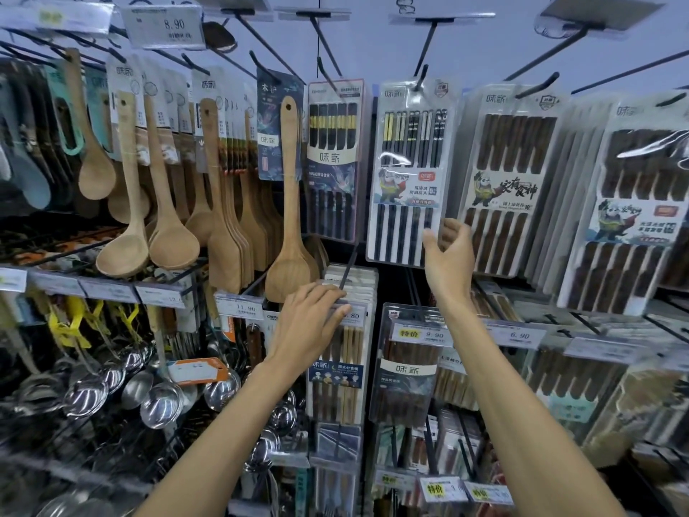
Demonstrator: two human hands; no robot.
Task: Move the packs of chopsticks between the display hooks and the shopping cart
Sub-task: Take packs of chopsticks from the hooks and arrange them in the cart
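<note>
- Two hands reach the display hooks.
- Right hand: fingers loosely spread, thumb touching the 5 o'clock corner of the hanging black chopsticks pack.
- Left hand: fingers pressed together, resting flat on the wooden chopsticks pack, at 7 o'clock of the black one.

Bright, even light; blurred, warped edges
</note>
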